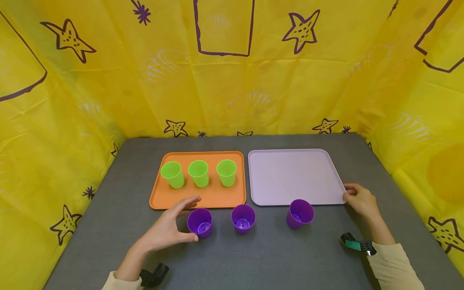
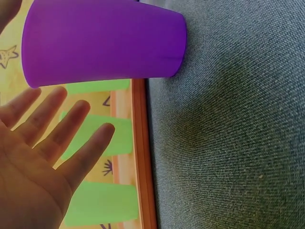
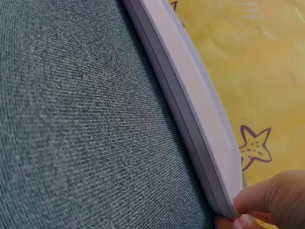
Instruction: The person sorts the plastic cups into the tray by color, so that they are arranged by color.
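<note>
The left hand [image 1: 164, 228] is framing the left purple cup [image 1: 200, 221] from its left side, its fingers spreading, nearly straight, beyond the far rim and its thumb extending along the near side; whether the thumb is touching the cup, I cannot tell. The cup is standing upright on the grey counter [image 1: 268, 257], just in front of the orange tray [image 1: 215, 201]. The right hand [image 1: 362, 200] is pinching the near right corner of the lilac tray [image 1: 290, 177] between thumb and fingers, and that tray is lying beside the orange one, a narrow gap running between them.

The middle purple cup [image 1: 243, 218] is standing just in front of the orange tray, by its near right corner, and the right purple cup [image 1: 300, 214] is standing just in front of the lilac tray's near edge, well apart from the other two. On the orange tray, three green cups [image 1: 199, 178] are standing upright in a row. A dark strap [image 1: 368, 247] is showing at each wrist, and pale sleeves [image 1: 394, 264] are covering the forearms. A starfish-printed yellow sheet [image 1: 217, 92] is hanging behind the counter and on both sides.
</note>
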`<state>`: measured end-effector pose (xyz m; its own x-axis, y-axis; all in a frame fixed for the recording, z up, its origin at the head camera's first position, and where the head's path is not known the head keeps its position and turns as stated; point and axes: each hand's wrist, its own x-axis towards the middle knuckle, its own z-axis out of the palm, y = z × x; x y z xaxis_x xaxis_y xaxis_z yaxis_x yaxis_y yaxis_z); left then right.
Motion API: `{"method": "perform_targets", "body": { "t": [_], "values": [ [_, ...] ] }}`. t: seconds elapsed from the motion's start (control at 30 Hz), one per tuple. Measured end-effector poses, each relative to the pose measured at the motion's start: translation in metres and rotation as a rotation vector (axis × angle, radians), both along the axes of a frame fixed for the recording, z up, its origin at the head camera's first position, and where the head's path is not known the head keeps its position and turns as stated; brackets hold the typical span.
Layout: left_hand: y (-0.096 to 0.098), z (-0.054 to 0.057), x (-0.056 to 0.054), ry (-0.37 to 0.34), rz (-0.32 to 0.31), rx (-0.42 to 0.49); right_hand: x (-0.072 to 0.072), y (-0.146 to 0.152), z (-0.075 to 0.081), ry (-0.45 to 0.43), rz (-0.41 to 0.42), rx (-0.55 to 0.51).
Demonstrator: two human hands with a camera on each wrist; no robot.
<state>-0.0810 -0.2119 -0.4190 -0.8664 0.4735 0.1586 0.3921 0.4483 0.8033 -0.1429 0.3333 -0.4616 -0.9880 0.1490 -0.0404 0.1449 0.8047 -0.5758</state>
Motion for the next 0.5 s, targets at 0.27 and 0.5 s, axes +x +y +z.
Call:
{"method": "perform_targets", "body": {
  "t": [0.27,0.5],
  "values": [
    [-0.003,-0.012,-0.004,-0.068,-0.002,-0.012,0.0,0.0,0.0,0.008,-0.002,0.005],
    [-0.002,-0.014,-0.004,-0.066,0.007,-0.038,0.0,0.0,0.001,0.003,0.004,0.004]
  ]
}}
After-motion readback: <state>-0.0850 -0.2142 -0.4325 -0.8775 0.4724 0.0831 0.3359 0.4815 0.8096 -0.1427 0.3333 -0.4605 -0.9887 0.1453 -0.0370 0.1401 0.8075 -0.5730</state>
